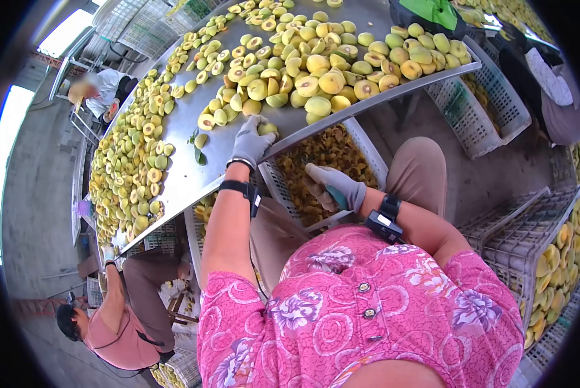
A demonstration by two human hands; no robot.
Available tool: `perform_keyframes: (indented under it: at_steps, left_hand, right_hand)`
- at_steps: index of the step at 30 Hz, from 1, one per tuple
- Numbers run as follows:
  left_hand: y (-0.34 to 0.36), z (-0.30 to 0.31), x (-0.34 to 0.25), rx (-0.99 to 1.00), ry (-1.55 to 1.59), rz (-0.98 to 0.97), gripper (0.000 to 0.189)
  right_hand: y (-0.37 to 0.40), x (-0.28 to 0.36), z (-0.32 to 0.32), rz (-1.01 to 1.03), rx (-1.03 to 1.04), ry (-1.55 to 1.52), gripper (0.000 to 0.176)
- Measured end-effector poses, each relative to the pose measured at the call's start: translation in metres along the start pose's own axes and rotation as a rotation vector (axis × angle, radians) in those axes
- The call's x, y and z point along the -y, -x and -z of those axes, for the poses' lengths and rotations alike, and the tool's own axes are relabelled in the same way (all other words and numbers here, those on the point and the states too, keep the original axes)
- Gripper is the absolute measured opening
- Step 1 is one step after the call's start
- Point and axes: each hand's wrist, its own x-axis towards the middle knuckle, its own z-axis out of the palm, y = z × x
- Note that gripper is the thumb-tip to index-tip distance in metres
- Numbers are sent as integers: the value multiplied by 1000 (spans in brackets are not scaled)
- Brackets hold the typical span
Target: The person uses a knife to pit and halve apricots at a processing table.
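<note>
My left hand [251, 138], in a grey glove, rests at the near edge of the metal table [193, 119], its fingers curled round a green-yellow fruit half [268, 130]. My right hand [336, 185], gloved too, is over the white crate [374, 155] below the table edge, its fingers wrapped round a teal handle [337, 197]. Brownish-orange fruit pieces [296, 165] fill that crate. Just beyond my left hand begins a big pile of halved fruit [319, 81]. A single fruit [201, 140] with green leaves [200, 155] lies to the left.
More halved fruit [131, 161] spreads along the table's left side. A co-worker in pink [118, 336] sits at the lower left, another person [105, 87] at the upper left. Crates stand at the upper right [461, 110] and lower right [516, 252]. A green bag [432, 13] is at the top.
</note>
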Motion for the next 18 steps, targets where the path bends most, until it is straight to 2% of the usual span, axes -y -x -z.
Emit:
perform_keyframes:
  at_steps: [1,2,3,5,6,7,9,14,17,18]
  left_hand:
    - [1,-1,3,-39,41,-4,43]
    - [2,-5,5,-23,399,111,39]
    - [3,-6,9,-25,398,107,39]
    - [14,-6,15,-38,1248,76,36]
    - [27,-2,2,-82,1436,88,35]
    - [37,0,-7,-91,1442,88,35]
    - [54,0,-21,12,1917,-44,34]
    - [75,-24,-26,35,2171,-1,36]
    - [81,-34,-28,81,2207,-72,34]
    - [86,-35,-34,15,2156,-55,32]
  right_hand:
    - [6,5,-9,49,-68,99,37]
    - [11,9,-16,56,-66,102,37]
    - [15,13,-23,107,-139,196,37]
    - [16,15,-28,154,-212,293,37]
    - [16,16,-29,185,-188,325,37]
    - [15,18,-30,216,-161,358,36]
    - [16,24,-40,215,-149,416,33]
    - [18,28,-60,301,-203,628,31]
    - [21,33,-70,290,-245,710,30]
    - [20,34,-71,289,-249,712,30]
